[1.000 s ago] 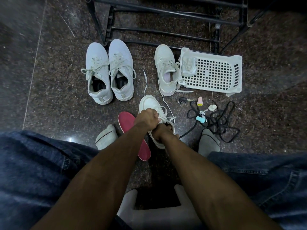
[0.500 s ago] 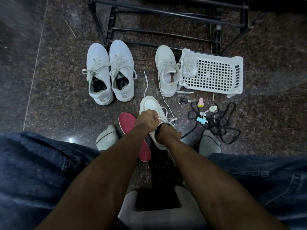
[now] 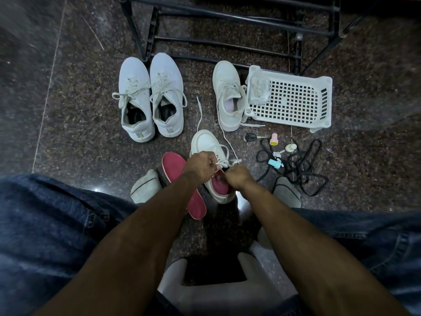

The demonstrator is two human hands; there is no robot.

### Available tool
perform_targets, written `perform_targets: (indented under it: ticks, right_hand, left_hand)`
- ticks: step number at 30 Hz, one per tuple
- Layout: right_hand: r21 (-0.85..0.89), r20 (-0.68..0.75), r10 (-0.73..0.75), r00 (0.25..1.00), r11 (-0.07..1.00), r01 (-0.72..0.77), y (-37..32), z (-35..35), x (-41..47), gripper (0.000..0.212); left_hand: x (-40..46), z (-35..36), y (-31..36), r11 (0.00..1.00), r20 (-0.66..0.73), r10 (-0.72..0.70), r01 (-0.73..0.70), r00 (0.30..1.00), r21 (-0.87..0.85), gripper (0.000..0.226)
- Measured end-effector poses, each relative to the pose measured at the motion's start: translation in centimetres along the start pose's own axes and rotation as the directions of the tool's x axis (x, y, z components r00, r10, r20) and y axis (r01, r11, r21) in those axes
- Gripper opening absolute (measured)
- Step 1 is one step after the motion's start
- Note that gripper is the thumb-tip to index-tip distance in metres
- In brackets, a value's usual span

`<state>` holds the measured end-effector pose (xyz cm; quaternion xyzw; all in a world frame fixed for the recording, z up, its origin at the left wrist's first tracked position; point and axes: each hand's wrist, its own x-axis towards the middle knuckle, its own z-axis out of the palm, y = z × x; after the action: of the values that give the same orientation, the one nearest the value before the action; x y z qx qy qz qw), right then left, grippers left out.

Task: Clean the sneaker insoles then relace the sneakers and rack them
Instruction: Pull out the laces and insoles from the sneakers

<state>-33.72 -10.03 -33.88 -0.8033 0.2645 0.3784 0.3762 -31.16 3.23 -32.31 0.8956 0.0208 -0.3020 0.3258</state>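
Note:
A white sneaker (image 3: 206, 144) lies on the floor between my feet, with a pink insole (image 3: 219, 185) showing inside its opening. My left hand (image 3: 200, 166) and my right hand (image 3: 237, 177) are both over its tongue, each pinching the white lace (image 3: 230, 161). A loose red insole (image 3: 182, 185) lies just left of this sneaker, partly under my left forearm. Its partner sneaker (image 3: 229, 96) stands farther back. A laced white pair (image 3: 151, 96) stands at the left.
A black metal shoe rack (image 3: 227, 19) stands at the back. A white perforated plastic basket (image 3: 289, 99) lies at the right. Black laces (image 3: 303, 167), a key and small bottles lie on the floor at the right. My socked feet flank the sneaker.
My right hand has drawn back and to the right out of the sneaker's opening, uncovering the pink insole inside. My left hand stays on the lace.

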Motion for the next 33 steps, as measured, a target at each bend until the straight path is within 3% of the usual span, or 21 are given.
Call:
perform_targets:
  ticks: [2, 4, 8, 12, 15, 17, 19, 20, 21, 23, 25, 27, 29, 31, 33]
  right_hand:
    - [0.054, 0.009, 0.008, 1.000, 0.999, -0.008, -0.4, -1.2, -1.1, 0.007]
    - [0.031, 0.023, 0.005, 1.000, 1.000, -0.005, -0.8, -2.8, -1.9, 0.020]
    - [-0.281, 0.202, -0.011, 0.979, 0.957, 0.068, -2.5, -6.7, -3.7, 0.024]
    - [-0.449, 0.303, 0.035, 0.952, 0.887, 0.111, -3.9, -10.9, -4.8, 0.012]
    - [-0.430, 0.334, -0.015, 0.942, 0.887, 0.167, -5.5, -14.4, -5.8, 0.010]
    - [-0.346, 0.316, -0.056, 0.947, 0.923, 0.169, -6.6, -16.4, -6.3, 0.018]
    - [-0.260, 0.219, -0.136, 0.966, 0.946, 0.192, -7.5, -17.6, -6.7, 0.022]
    - [-0.223, 0.164, -0.179, 0.970, 0.951, 0.213, -7.8, -17.8, -6.8, 0.023]
    - [-0.186, 0.122, -0.218, 0.968, 0.953, 0.238, -8.1, -17.8, -6.9, 0.019]
    - [-0.109, 0.086, -0.267, 0.960, 0.955, 0.275, -8.3, -16.7, -7.4, 0.011]
    - [-0.076, 0.094, -0.278, 0.956, 0.956, 0.285, -7.5, -14.3, -7.7, 0.008]
    - [-0.093, 0.121, -0.264, 0.957, 0.957, 0.276, -6.0, -10.9, -7.6, 0.012]
    - [-0.051, 0.167, -0.235, 0.957, 0.968, 0.247, -4.3, -7.6, -7.3, 0.014]
    - [0.037, 0.181, -0.211, 0.961, 0.978, 0.208, -2.9, -4.8, -6.8, 0.016]
    - [0.106, 0.035, -0.175, 0.984, 0.980, 0.171, -1.7, -3.0, -5.8, 0.019]
  left_hand:
    - [-0.1, 0.1, -0.1, 1.000, -0.001, 0.022, -0.022, 1.000, 0.006, 0.010]
    - [-0.2, 0.2, 0.0, 1.000, -0.006, 0.016, -0.016, 1.000, -0.005, 0.011]
    - [-0.1, 0.3, 0.2, 0.999, -0.006, -0.038, 0.038, 0.999, -0.034, 0.014]
    - [-0.5, 0.5, 0.3, 0.997, -0.023, -0.058, 0.057, 0.998, -0.052, 0.014]
    - [-0.9, 0.9, 0.0, 0.993, -0.016, -0.051, 0.049, 0.999, -0.106, 0.023]
    - [-0.9, 0.9, -0.1, 0.963, 0.010, -0.088, 0.087, 0.996, -0.257, 0.031]
    - [-1.1, 0.2, 0.2, 0.835, 0.073, -0.205, 0.213, 0.976, -0.508, 0.019]
    - [-1.4, -0.2, 0.5, 0.718, 0.120, -0.278, 0.290, 0.953, -0.633, 0.013]
    - [-1.8, -0.7, 0.6, 0.581, 0.183, -0.327, 0.349, 0.927, -0.735, 0.023]
    - [-2.6, -1.3, 0.5, 0.391, 0.221, -0.324, 0.343, 0.920, -0.854, 0.041]
    - [-2.9, -1.0, -0.3, 0.271, 0.184, -0.327, 0.278, 0.927, -0.921, 0.058]
    - [-3.1, -0.6, -0.5, 0.206, 0.178, -0.287, 0.242, 0.941, -0.948, 0.057]
    - [-3.3, -0.2, -0.4, 0.252, 0.150, -0.311, 0.234, 0.938, -0.939, 0.047]
    - [-2.9, -0.1, -0.7, 0.361, 0.049, -0.481, 0.249, 0.875, -0.899, 0.029]
    - [-2.6, -0.4, -1.5, 0.402, -0.053, -0.616, 0.255, 0.786, -0.880, 0.014]
